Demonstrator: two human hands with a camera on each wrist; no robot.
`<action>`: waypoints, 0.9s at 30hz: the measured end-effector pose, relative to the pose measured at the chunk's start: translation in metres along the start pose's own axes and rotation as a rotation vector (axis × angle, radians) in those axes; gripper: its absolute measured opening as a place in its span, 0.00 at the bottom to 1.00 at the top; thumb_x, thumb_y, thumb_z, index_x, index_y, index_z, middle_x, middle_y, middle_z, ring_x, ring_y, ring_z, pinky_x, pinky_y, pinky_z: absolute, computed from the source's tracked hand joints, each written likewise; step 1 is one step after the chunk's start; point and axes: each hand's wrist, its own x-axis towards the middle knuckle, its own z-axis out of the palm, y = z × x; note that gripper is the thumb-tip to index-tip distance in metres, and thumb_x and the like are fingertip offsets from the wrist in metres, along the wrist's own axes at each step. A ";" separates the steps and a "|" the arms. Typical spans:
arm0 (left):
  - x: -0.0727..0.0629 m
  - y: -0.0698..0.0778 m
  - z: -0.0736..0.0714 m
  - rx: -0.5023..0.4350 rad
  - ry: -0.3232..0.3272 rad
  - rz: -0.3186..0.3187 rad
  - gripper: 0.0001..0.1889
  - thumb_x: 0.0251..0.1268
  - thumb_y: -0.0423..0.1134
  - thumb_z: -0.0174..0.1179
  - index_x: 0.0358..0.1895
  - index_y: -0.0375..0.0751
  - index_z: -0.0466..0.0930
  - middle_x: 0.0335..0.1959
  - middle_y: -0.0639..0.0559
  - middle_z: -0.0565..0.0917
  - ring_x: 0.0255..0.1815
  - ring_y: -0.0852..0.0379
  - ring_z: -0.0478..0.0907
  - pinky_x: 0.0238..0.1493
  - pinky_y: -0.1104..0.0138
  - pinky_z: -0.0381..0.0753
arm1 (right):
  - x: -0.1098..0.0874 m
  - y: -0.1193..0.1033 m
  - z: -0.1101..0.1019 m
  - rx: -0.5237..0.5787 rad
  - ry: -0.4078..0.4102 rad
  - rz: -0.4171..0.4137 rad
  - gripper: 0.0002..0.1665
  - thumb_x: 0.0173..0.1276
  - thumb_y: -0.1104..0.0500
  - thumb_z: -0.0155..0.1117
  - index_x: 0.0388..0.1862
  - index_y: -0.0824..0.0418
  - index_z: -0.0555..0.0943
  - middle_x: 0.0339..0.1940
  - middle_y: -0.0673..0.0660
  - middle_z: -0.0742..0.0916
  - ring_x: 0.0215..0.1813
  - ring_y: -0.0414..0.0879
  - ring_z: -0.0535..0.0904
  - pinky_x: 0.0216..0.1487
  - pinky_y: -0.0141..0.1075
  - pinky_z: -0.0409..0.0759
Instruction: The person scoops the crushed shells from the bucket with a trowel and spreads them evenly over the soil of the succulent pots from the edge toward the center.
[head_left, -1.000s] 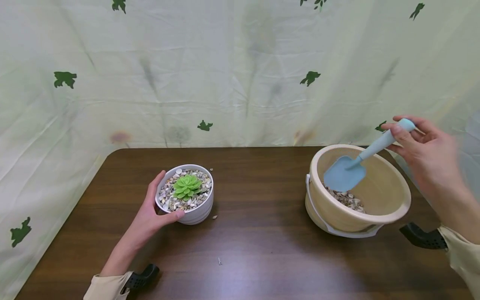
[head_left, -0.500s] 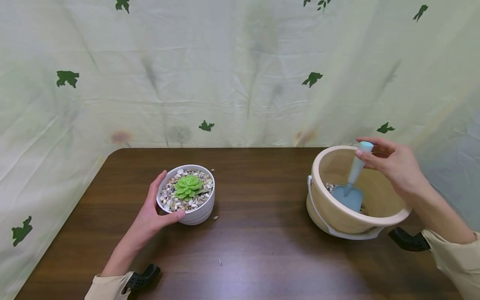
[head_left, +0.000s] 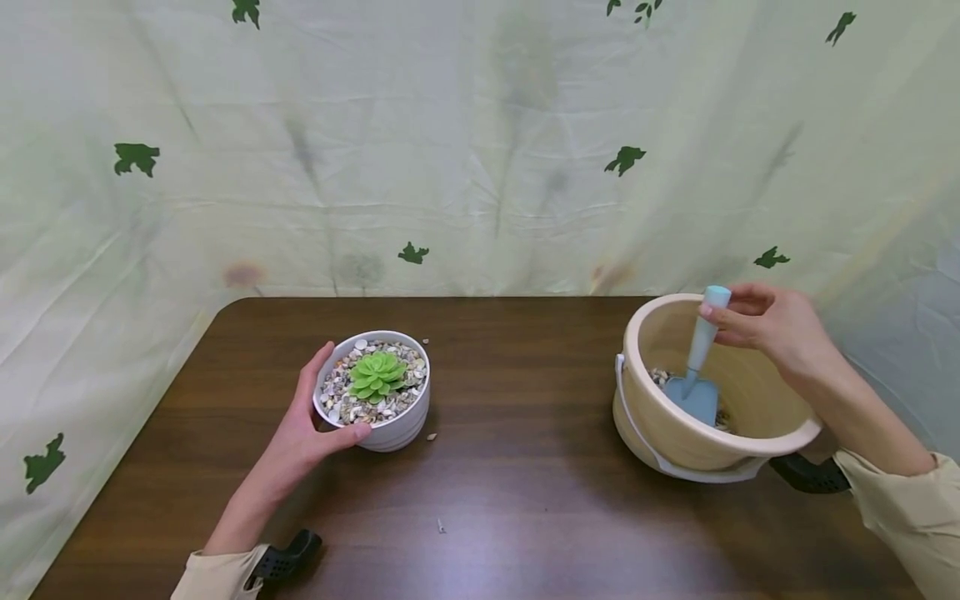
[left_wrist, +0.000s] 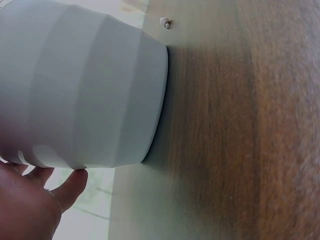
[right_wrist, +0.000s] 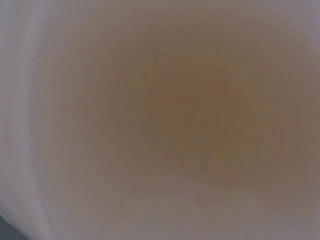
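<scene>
In the head view a white flowerpot (head_left: 405,427) stands at the left of the table, its side ridged. It holds small pebbles (head_left: 339,402) and a green succulent (head_left: 377,375). My left hand (head_left: 303,433) grips the pot from its left, thumb at the near rim; fingertips (left_wrist: 74,187) press its side in the left wrist view. On the right, my right hand (head_left: 787,333) pinches the handle of a light blue trowel (head_left: 701,346). Its blade points down into a cream bucket (head_left: 637,421), over the pebbles inside. The right wrist view is a tan blur.
The bucket's pale carrying handle (head_left: 701,473) hangs down its front. A few stray bits, such as a small shell (left_wrist: 165,22), lie on the brown table (head_left: 517,400). A leaf-patterned cloth (head_left: 480,167) hangs behind the table.
My right hand has lowered the trowel from above the bucket's rim into it, turning it upright and shifting left. My left hand stays on the flowerpot.
</scene>
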 end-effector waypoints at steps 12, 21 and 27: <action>-0.001 -0.001 0.000 -0.018 0.006 0.010 0.54 0.56 0.32 0.69 0.79 0.63 0.42 0.76 0.48 0.49 0.72 0.47 0.52 0.57 0.79 0.60 | -0.003 0.000 0.006 -0.088 0.041 -0.032 0.27 0.67 0.56 0.69 0.56 0.73 0.74 0.35 0.39 0.86 0.34 0.36 0.85 0.37 0.31 0.82; -0.001 -0.001 0.001 -0.037 0.008 0.024 0.54 0.55 0.31 0.69 0.79 0.58 0.41 0.76 0.46 0.49 0.71 0.46 0.52 0.56 0.80 0.61 | -0.004 -0.004 0.005 -0.107 0.078 -0.031 0.28 0.67 0.52 0.68 0.56 0.72 0.75 0.36 0.37 0.86 0.34 0.38 0.86 0.39 0.28 0.81; 0.000 -0.002 0.000 -0.037 0.004 0.013 0.54 0.56 0.31 0.69 0.79 0.63 0.42 0.76 0.47 0.49 0.71 0.46 0.52 0.56 0.79 0.62 | -0.007 -0.011 -0.002 -0.083 0.106 -0.030 0.15 0.67 0.51 0.69 0.49 0.55 0.82 0.35 0.36 0.86 0.33 0.38 0.86 0.39 0.26 0.80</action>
